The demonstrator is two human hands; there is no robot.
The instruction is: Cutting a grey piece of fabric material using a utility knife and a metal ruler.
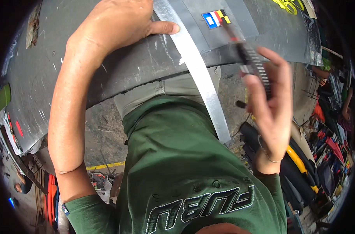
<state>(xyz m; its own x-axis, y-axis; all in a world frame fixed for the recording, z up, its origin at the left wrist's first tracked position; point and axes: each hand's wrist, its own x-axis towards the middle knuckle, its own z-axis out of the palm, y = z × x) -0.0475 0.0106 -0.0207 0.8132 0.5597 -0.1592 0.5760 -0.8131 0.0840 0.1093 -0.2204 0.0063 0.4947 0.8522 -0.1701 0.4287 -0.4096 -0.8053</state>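
Note:
A long metal ruler (193,60) lies across a dark grey sheet on the worktable (125,72), and its near end sticks out past the table's edge toward my body. My left hand (115,21) holds the ruler down, its thumb stretched onto the strip; the other fingers are cut off by the top of the picture. Right of the ruler, my right hand (273,91) is closed around a black utility knife (249,58) with a ridged grip, blurred by motion. The knife's dark tip points toward a grey sheet (240,21) bearing a small coloured label (216,18).
Yellow-green scissor-like handles (288,6) lie at the table's far right. Below the right edge stand dark rolls (259,142) and a yellow tube (296,158). Strips of coloured material (329,156) crowd the far right. Another person (23,183) shows at the lower left.

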